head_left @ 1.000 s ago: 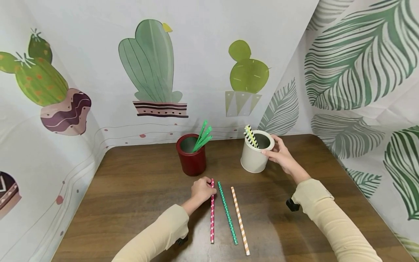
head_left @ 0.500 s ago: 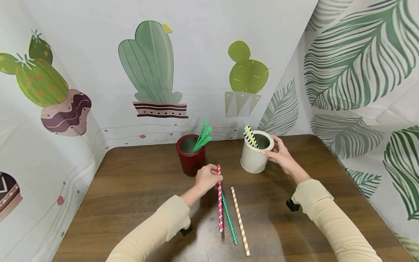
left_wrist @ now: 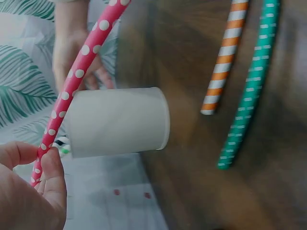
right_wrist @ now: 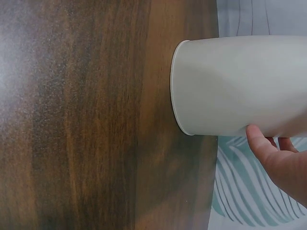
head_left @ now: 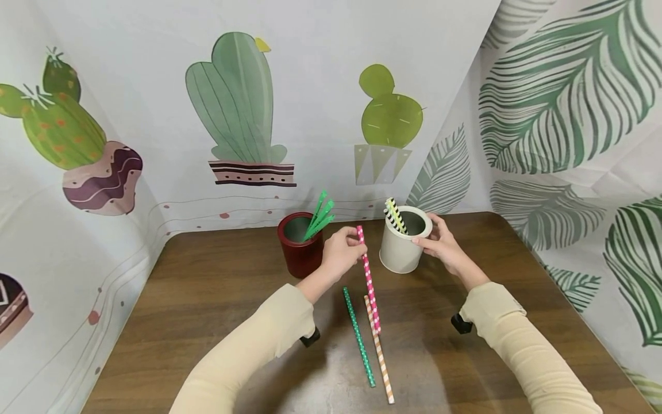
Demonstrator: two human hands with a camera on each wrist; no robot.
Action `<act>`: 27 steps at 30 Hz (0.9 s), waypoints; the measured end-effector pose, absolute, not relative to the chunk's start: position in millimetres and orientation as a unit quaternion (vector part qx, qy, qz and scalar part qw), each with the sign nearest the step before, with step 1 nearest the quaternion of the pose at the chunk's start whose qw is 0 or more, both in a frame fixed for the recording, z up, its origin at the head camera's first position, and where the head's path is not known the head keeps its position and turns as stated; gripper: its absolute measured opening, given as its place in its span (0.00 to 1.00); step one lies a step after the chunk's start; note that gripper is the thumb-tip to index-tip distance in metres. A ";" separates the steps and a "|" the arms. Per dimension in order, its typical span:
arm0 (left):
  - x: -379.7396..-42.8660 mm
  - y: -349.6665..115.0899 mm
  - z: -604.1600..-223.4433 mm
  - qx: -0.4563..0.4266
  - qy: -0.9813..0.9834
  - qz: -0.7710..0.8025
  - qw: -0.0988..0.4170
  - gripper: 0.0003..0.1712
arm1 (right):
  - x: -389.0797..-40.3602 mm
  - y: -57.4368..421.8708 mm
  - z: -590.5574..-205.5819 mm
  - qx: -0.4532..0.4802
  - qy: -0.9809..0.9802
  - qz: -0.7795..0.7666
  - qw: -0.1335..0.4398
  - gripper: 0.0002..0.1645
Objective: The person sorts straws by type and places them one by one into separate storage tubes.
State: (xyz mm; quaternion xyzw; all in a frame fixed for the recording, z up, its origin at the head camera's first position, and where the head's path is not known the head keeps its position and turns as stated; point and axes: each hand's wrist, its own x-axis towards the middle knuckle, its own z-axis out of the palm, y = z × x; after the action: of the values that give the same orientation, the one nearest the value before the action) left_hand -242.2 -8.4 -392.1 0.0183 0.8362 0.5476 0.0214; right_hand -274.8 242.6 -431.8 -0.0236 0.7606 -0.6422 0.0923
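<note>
Near its top end, my left hand (head_left: 340,253) pinches a pink paper straw (head_left: 369,284) with white dots between thumb and fingers. The straw is raised off the table and slants across the left wrist view, its upper part overlapping the off-white canister (left_wrist: 117,120). That canister stands upright at the back right, with several black-and-white and yellowish straws (head_left: 396,215) leaning inside. On its right side my right hand (head_left: 443,244) holds it near the rim, thumb in front and fingers behind. The right wrist view shows the canister's side wall (right_wrist: 240,86) with fingertips against it.
A dark red canister (head_left: 302,256) with several green straws (head_left: 319,217) stands left of the off-white one, behind my left hand. Nearer on the wooden table (head_left: 217,299) lie a green dotted straw (head_left: 358,336) and an orange-and-white striped straw (head_left: 383,365). A printed cloth (head_left: 320,115) hangs behind.
My left hand has picked the pink straw up from the table and carried it away and to the right, towards the off-white canister. My right hand and both canisters have stayed put.
</note>
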 end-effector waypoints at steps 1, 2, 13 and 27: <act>-243.6 -6.3 -387.5 0.019 0.834 0.551 0.020 0.20 | -274.4 242.3 -431.3 -0.023 0.760 -0.643 0.092 0.49; -245.2 -4.3 -383.3 0.019 0.833 0.553 0.017 0.20 | -274.2 241.9 -430.8 -0.023 0.759 -0.644 0.092 0.49; -261.9 9.0 -347.7 0.011 0.833 0.551 -0.047 0.20 | -275.4 242.9 -432.3 -0.021 0.762 -0.641 0.089 0.48; -281.5 8.7 -313.4 -0.024 0.808 0.569 -0.151 0.17 | -276.4 242.9 -433.8 -0.025 0.762 -0.641 0.086 0.48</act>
State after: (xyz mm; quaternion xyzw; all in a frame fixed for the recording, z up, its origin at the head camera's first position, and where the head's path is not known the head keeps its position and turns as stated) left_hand -281.5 8.7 -313.4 -0.0239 0.8078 0.5692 -0.1511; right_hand -276.4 242.9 -433.8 -0.0252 0.7619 -0.6415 0.0856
